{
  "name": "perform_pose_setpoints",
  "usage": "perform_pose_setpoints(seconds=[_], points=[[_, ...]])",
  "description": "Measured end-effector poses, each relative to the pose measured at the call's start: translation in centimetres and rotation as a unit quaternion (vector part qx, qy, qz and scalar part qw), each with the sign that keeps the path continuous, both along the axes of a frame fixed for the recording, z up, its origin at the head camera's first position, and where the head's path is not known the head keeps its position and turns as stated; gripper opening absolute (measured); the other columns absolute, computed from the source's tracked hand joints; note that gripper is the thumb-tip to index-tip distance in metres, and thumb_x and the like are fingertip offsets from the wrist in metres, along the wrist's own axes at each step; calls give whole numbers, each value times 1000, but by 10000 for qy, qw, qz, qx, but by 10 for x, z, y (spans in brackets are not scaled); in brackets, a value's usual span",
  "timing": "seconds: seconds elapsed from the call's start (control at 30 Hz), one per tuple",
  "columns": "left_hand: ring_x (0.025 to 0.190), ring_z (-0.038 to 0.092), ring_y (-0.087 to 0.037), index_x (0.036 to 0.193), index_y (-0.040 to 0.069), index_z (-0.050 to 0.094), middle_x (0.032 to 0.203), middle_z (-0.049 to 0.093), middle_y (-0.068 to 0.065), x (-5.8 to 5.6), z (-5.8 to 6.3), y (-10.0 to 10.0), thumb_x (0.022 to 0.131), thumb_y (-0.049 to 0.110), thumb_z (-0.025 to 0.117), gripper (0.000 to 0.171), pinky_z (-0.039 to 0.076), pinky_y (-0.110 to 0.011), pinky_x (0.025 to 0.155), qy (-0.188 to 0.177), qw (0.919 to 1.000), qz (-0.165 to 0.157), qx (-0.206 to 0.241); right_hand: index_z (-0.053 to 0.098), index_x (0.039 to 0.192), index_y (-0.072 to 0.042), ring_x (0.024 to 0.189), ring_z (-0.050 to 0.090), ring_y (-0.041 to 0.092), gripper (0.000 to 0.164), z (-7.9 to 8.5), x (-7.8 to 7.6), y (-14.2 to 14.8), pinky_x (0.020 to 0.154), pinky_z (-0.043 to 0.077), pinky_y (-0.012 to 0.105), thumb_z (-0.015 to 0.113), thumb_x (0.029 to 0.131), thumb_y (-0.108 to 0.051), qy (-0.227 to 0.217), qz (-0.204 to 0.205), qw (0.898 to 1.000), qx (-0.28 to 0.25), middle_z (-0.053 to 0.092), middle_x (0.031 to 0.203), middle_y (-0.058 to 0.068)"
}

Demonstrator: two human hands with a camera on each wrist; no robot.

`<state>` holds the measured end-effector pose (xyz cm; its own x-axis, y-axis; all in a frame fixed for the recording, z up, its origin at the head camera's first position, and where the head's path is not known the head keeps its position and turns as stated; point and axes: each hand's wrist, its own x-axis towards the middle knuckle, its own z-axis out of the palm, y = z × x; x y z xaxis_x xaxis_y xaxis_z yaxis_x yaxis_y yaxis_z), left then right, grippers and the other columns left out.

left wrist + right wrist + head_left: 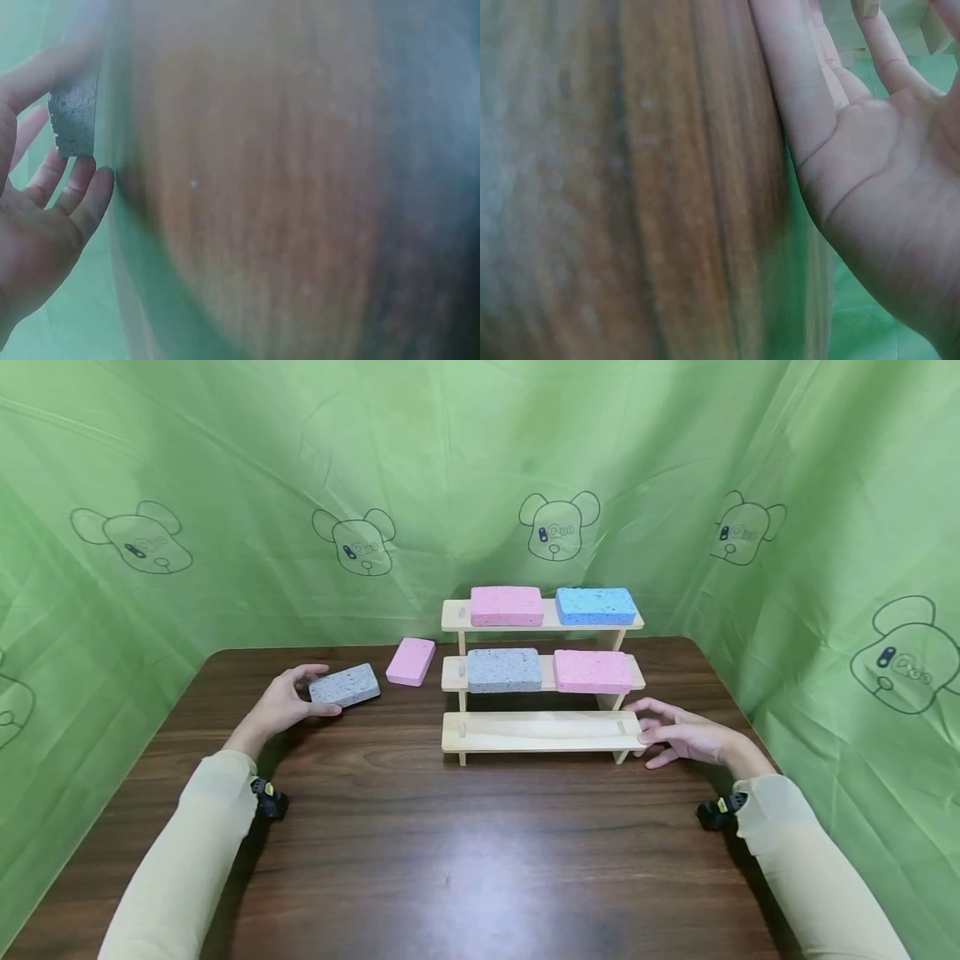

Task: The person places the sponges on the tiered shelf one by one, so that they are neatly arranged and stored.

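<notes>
While the head view shows the left hand [288, 703] pinching a grey-blue sponge [345, 686] between thumb and fingers, left of a pink sponge [411, 662] on the wood-grain table [465, 843], the right hand [686, 739] touches the three-tier wooden shelf [540, 731] at its lowest right end, fingers apart. From the left wrist, the grey-blue sponge sits between thumb and fingertips; from the right wrist, the fingers reach up towards pale wood, some cropped by the frame.
</notes>
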<state>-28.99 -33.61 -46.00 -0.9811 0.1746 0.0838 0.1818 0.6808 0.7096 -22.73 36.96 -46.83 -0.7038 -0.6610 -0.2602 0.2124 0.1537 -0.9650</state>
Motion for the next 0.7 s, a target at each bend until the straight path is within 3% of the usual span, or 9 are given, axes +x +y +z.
perform_pose_setpoints(seconds=[0.2,0.43,0.7], points=[[106,52,-30,147,6,50,136,54,-21,7,10,3,74,32,94,89,43,-29,79,-185,9995,-178,177,39,144,-23,109,63,37,47,3,1,-1,87,56,59,45,103,1,3,15,10000,12,55,126,19],[108,55,-27,145,7,53,130,59,-16,19,26,23,74,29,93,84,48,-23,79,-275,9976,-289,571,38,144,-22,108,64,35,47,6,0,0,87,56,58,46,104,0,40,-17,10000,61,54,126,19],[106,61,-28,139,8,57,122,62,-15,49,40,56,77,15,91,71,53,-27,86,-54,9865,-886,1373,38,145,-22,109,63,37,48,-2,-1,1,87,56,59,46,103,0,-32,35,10000,-56,54,126,19]])
